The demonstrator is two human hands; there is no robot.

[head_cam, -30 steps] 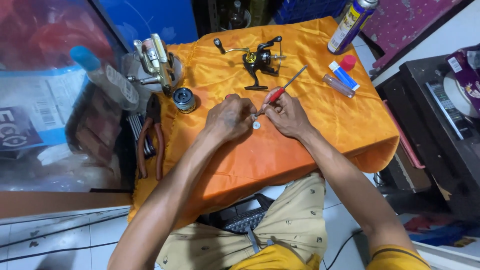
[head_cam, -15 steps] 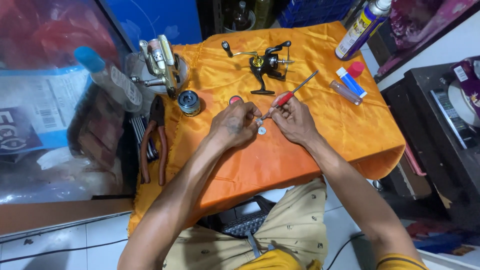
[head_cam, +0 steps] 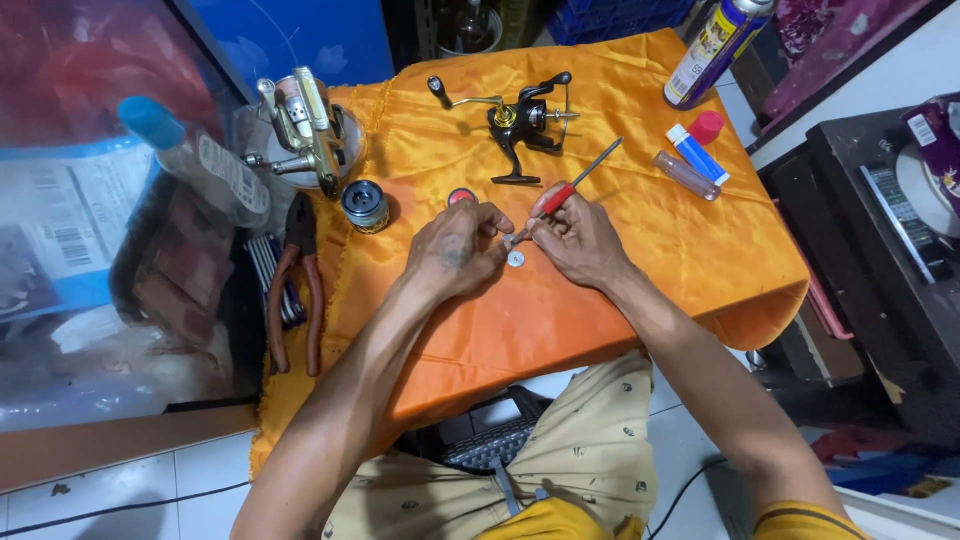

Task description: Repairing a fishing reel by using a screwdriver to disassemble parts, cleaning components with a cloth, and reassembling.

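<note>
Both hands meet at the middle of the bench (head_cam: 640,300), which is draped in orange cloth. Left hand (head_cam: 458,250): fingers curled, fingertips pinching a small part too tiny to identify, just above a small silver washer (head_cam: 516,259) lying on the cloth. Right hand (head_cam: 575,235): grip closed around the red handle of a screwdriver (head_cam: 570,190), shaft angled up and away. Landmark: black spinning reel (head_cam: 520,125), lying just beyond the hands. Left of the reel, a dark spool (head_cam: 364,205) and a gold reel body (head_cam: 305,125). Red-handled pliers (head_cam: 298,285) lie below the spool. Right of the reel, a spray can (head_cam: 715,40) and a small blue-and-white tube (head_cam: 697,152).
</note>
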